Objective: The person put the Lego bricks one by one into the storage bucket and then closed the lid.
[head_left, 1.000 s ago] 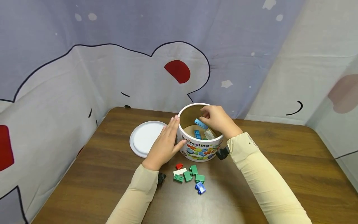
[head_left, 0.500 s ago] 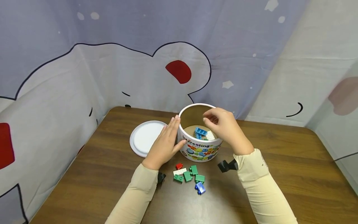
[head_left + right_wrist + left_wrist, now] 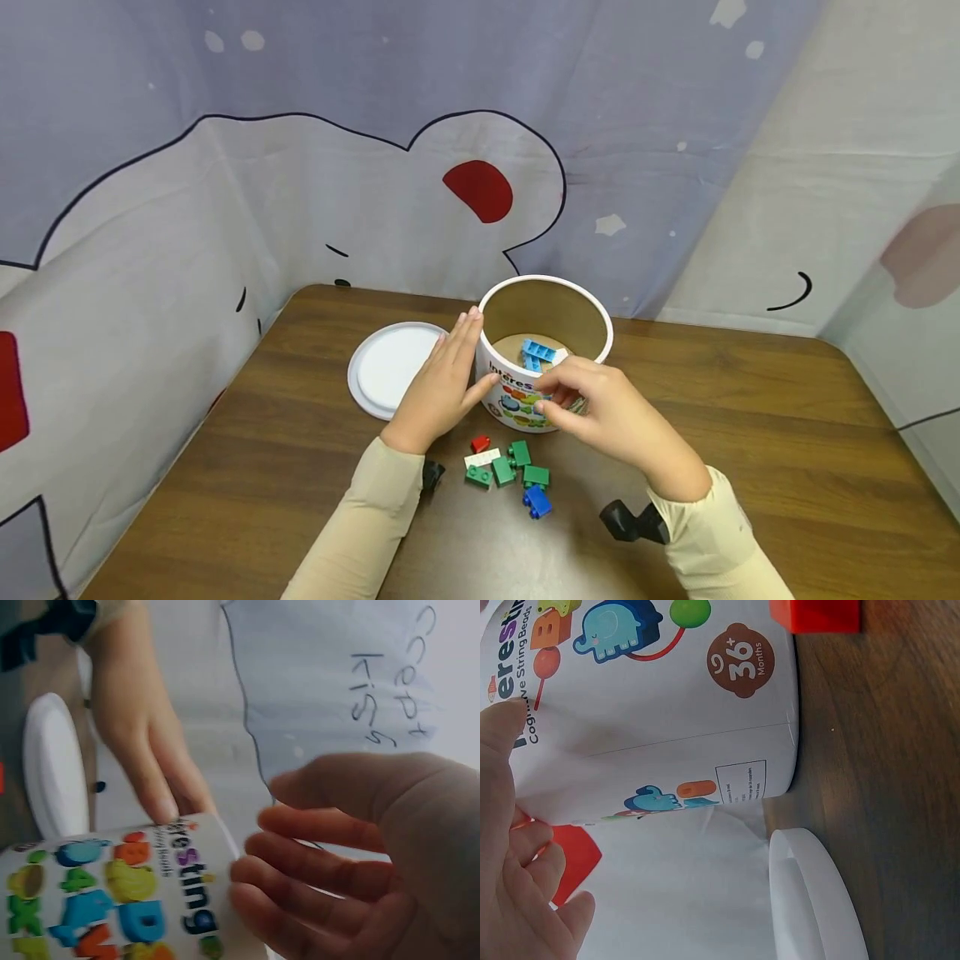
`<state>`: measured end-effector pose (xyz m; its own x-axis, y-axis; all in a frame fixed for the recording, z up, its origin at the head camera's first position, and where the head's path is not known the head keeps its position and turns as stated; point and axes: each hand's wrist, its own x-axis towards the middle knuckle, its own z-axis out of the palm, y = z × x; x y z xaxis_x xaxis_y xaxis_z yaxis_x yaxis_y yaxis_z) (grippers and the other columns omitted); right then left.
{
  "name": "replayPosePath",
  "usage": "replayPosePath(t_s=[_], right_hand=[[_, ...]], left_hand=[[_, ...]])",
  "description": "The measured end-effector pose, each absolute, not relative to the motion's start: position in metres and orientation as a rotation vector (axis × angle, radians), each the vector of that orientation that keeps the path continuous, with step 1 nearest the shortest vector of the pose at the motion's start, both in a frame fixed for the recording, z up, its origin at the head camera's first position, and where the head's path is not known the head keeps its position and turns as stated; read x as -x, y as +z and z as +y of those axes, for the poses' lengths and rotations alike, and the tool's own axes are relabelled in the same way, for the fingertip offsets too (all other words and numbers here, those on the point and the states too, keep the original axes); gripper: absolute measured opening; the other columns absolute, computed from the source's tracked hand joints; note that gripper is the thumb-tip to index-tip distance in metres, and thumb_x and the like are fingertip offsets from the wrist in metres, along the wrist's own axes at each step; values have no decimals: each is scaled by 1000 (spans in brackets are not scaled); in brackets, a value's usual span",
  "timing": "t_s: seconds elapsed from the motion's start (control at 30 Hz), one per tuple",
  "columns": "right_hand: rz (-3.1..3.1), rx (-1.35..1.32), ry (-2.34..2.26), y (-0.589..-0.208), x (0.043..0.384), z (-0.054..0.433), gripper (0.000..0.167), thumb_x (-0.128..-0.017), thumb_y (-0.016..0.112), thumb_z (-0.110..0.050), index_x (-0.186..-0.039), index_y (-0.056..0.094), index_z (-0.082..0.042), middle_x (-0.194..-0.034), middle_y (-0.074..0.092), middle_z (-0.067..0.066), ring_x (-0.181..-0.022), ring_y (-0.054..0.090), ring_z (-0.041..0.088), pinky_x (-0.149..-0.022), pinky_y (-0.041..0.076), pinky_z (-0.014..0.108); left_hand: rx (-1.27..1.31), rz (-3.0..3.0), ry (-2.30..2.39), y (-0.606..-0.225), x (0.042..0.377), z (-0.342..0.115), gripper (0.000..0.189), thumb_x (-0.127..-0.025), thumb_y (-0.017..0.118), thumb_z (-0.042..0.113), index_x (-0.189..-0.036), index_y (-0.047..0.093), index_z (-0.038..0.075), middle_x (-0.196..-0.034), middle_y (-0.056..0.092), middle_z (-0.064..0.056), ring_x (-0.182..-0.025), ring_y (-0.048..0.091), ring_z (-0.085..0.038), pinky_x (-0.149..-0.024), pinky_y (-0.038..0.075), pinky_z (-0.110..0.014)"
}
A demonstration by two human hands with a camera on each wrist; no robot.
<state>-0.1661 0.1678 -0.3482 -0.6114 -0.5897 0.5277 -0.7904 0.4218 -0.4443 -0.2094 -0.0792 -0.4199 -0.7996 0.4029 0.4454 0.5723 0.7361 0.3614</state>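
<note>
A round white tub [image 3: 510, 400] with colourful printing stands on the table, its top uncovered. My left hand [image 3: 441, 379] lies with straight fingers against the tub's left side; the left wrist view shows the thumb on the printed wall. In front of the tub's right side hovers my right hand [image 3: 611, 412], fingers loosely bent and nothing between them. Inside the tub lie light blue bricks [image 3: 538, 350] and part of a white brick [image 3: 560, 356]. Green bricks [image 3: 503, 472], a blue brick [image 3: 537, 502], a white brick [image 3: 482, 458] and a red brick [image 3: 480, 444] lie before the tub.
A round white lid [image 3: 392, 367] lies flat on the wooden table [image 3: 225, 483], left of the tub. A printed cloth [image 3: 360, 192] hangs behind and at the sides of the table. Each wrist wears a black mount [image 3: 633, 522].
My right hand has let go of a light blue brick, which dropped into the tub. It has then come out over the rim, towards the near side. The left hand has stayed put.
</note>
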Motion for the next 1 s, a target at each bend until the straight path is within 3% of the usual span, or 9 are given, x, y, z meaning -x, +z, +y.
replayPosePath(t_s=[0.2, 0.5, 1.0], right_hand=[[-2559, -1345, 874, -362, 155, 171, 18, -84, 80, -4, -99, 71, -8, -91, 65, -3, -78, 63, 13, -71, 56, 26], [-2764, -1489, 777, -383, 145, 173, 19, -85, 80, -8, -101, 71, -7, -97, 65, 2, -83, 64, 12, -74, 54, 23], [-2910, -1494, 654, -410, 137, 169, 26, -75, 87, -12, -94, 71, -10, -85, 58, -3, -73, 51, 1, -66, 47, 18]], left_hand=[[754, -2605, -699, -418, 209, -78, 84, -101, 64, 37, -163, 15, 5, -168, 18, -11, -155, 16, -26, -122, 20, -52], [734, -2638, -704, -417, 208, -78, 84, -101, 62, 38, -163, 15, 6, -169, 16, -9, -155, 13, -23, -122, 19, -50], [744, -2623, -706, -417, 207, -78, 85, -101, 63, 38, -163, 14, 6, -169, 16, -10, -155, 14, -25, -122, 20, -52]])
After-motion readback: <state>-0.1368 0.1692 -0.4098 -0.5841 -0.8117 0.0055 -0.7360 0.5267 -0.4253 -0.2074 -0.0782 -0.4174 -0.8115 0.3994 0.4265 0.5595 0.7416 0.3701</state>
